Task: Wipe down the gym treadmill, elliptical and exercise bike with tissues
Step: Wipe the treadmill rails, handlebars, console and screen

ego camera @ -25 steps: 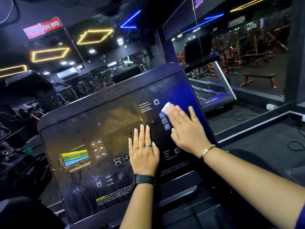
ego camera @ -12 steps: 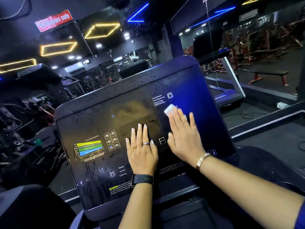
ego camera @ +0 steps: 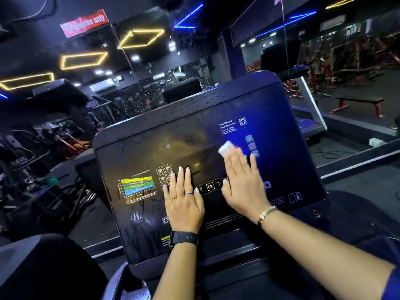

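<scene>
A dark, wet console panel [ego camera: 281, 148] of a cardio machine fills the middle of the head view, with a coloured chart and lit buttons on it. My right hand [ego camera: 243, 187] lies flat with straight fingers on the panel's right half and presses a white folded tissue [ego camera: 225, 148] against it; the tissue shows beyond the fingertips. My left hand [ego camera: 184, 202] rests flat on the panel's centre, fingers straight and together, just left of an "OK" button [ego camera: 210, 186]. It holds nothing.
A wall mirror [ego camera: 151, 72] rises behind the console and reflects gym machines and ceiling lights. Another treadmill [ego camera: 311, 124] stands to the right. A dark rounded handle [ego camera: 32, 267] sits at the lower left. A cable [ego camera: 331, 154] lies on the floor at the right.
My right hand has slid the tissue leftward and down across the panel's right half. The left hand stays flat in place. The camera has shifted, so the console sits further right.
</scene>
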